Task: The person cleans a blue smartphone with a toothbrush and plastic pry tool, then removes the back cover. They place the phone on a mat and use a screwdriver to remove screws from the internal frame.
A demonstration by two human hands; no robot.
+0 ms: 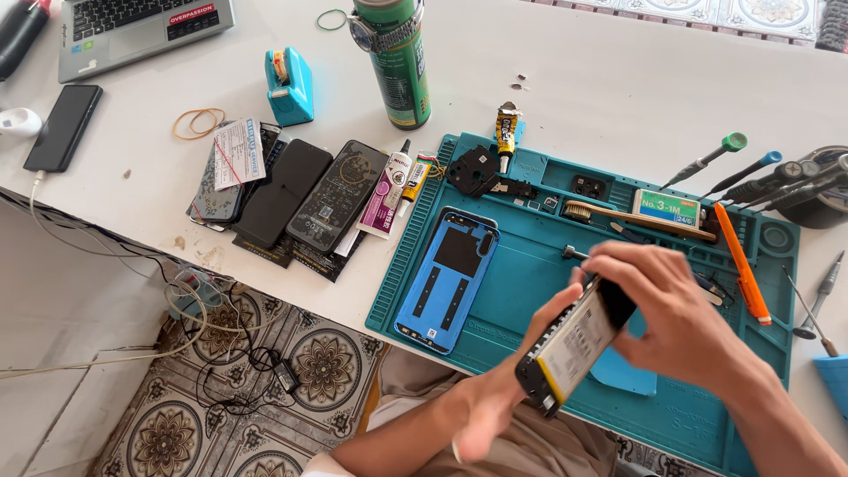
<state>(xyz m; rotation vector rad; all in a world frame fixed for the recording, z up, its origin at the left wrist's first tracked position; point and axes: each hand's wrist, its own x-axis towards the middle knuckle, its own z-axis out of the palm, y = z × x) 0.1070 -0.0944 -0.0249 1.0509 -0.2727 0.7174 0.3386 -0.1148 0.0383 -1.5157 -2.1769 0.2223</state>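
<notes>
Both hands are gripping an opened phone (574, 344) above the mat (530, 274). Left hand (495, 397) is clasping its lower end, right hand (671, 309) its top.

bare forearms, no sleeves, beige trousers

bright, even daylight washes the white bench (618, 79); shadows are short and soft. both hands and the opened phone (574, 344) are smeared by motion blur, while the bench's things stay sharp.

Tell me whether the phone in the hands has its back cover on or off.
Off. The phone shows its bare battery, and a blue back cover lies apart on the teal mat.
</notes>
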